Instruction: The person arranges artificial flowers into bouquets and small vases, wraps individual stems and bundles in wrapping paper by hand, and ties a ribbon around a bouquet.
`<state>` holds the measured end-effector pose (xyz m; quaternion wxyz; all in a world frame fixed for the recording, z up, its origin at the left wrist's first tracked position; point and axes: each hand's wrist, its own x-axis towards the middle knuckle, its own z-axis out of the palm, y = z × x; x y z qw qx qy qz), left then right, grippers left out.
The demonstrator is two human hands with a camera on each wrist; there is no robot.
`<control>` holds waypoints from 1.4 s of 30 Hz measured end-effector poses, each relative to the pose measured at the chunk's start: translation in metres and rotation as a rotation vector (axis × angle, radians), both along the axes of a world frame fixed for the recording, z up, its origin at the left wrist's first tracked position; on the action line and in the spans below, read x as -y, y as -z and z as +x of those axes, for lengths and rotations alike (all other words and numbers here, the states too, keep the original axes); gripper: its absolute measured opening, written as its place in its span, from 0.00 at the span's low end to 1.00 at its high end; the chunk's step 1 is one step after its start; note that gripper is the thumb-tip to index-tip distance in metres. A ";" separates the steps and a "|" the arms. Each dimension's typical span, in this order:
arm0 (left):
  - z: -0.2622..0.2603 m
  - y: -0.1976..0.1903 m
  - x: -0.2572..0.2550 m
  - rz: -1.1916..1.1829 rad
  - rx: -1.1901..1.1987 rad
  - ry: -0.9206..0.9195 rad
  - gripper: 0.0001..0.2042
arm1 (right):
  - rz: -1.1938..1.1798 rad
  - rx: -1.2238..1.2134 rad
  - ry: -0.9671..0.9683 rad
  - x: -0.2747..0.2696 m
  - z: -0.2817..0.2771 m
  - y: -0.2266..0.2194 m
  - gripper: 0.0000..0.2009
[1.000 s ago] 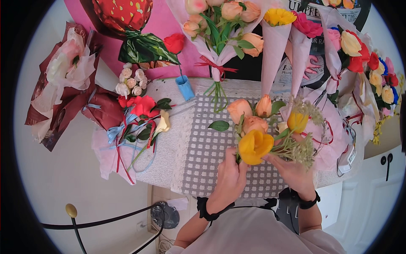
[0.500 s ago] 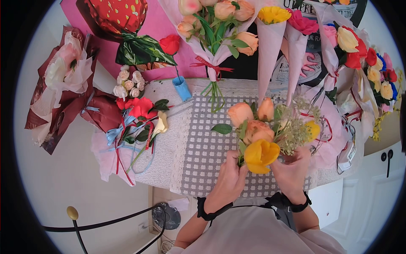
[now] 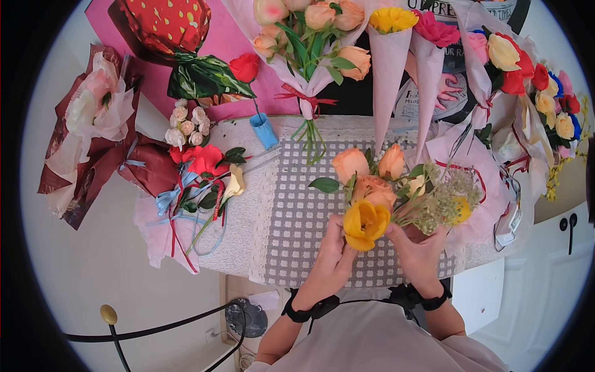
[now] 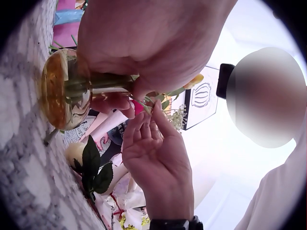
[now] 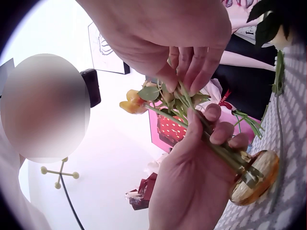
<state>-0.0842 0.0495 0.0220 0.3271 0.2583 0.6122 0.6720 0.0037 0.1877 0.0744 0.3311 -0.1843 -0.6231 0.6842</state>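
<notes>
An amber glass vase (image 4: 72, 91) stands on the checked cloth, its neck gripped by my left hand (image 3: 334, 257) with fingers curled round neck and stems. Several peach roses (image 3: 375, 189) and a yellow tulip (image 3: 367, 224) rise from it. My right hand (image 3: 421, 257) pinches a green flower stem (image 5: 184, 96) between thumb and fingers, just above the left hand. White filler flowers (image 3: 443, 198) lean right over the right hand, partly covering a second yellow tulip (image 3: 460, 211). In the head view, the roses and tulip hide the vase.
A peach rose bouquet (image 3: 304, 62) and paper-wrapped cones (image 3: 393, 80) stand along the back. Red roses, ribbons and a cream calla lily (image 3: 235, 181) lie at left, beside a burgundy-wrapped bouquet (image 3: 93, 149). Pink wrapping paper (image 3: 477, 161) lies at right. A leaf (image 3: 324, 184) shows left of the roses.
The front yellow tulip has shifted slightly left. The second yellow tulip and the filler flowers have swung down and to the right. My left hand keeps its hold; my right hand has moved slightly.
</notes>
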 end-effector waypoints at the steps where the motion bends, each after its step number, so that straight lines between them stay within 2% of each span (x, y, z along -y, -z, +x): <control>1: 0.000 0.005 0.001 0.020 -0.054 -0.004 0.10 | -0.001 -0.001 0.001 -0.003 0.000 0.000 0.09; 3: 0.001 0.006 0.000 0.039 -0.108 -0.007 0.11 | -0.028 -0.026 -0.042 -0.007 0.001 0.001 0.09; 4: 0.001 0.003 -0.002 0.044 -0.035 -0.047 0.12 | -0.029 -0.026 -0.041 -0.010 0.000 0.001 0.09; 6: 0.002 -0.003 -0.004 0.047 0.039 -0.084 0.12 | -0.122 -0.110 -0.184 -0.013 0.000 0.001 0.09; 9: 0.002 -0.006 -0.006 0.099 0.062 -0.132 0.13 | -0.051 -0.045 -0.137 -0.014 0.002 -0.001 0.10; 12: 0.002 -0.002 -0.006 0.110 0.013 -0.132 0.13 | -0.097 0.024 -0.059 -0.010 0.001 -0.005 0.09; 16: 0.003 -0.001 -0.007 0.031 -0.015 -0.133 0.11 | 0.015 0.160 -0.069 -0.014 0.004 -0.008 0.10; 18: 0.002 0.000 -0.006 0.021 -0.012 -0.134 0.10 | -0.017 0.103 0.011 -0.008 0.000 -0.010 0.05; 20: 0.001 0.004 -0.003 -0.088 -0.180 -0.054 0.10 | 0.020 0.146 0.033 -0.006 0.001 -0.010 0.06; 21: 0.001 0.005 -0.003 -0.089 -0.179 -0.052 0.10 | 0.058 0.189 0.053 -0.005 0.001 -0.009 0.07; 23: 0.002 0.005 -0.003 -0.031 -0.361 -0.017 0.14 | 0.070 0.171 0.032 -0.005 -0.001 -0.012 0.09; 30: 0.001 0.005 0.000 -0.018 -0.248 0.017 0.16 | 0.177 0.258 -0.077 -0.010 -0.003 -0.010 0.12; 33: 0.000 0.000 0.003 -0.128 -0.239 0.082 0.18 | 0.272 0.256 -0.111 -0.014 -0.002 0.002 0.13; 35: 0.002 0.001 0.002 0.025 -0.135 0.053 0.19 | 0.287 0.230 -0.100 -0.013 -0.003 0.003 0.14; 40: 0.003 0.001 0.010 0.002 -0.165 0.068 0.19 | 0.217 0.201 -0.144 -0.015 -0.002 -0.001 0.13; 42: 0.002 0.002 0.011 -0.001 -0.200 0.067 0.19 | 0.369 0.259 -0.189 -0.019 -0.001 -0.005 0.12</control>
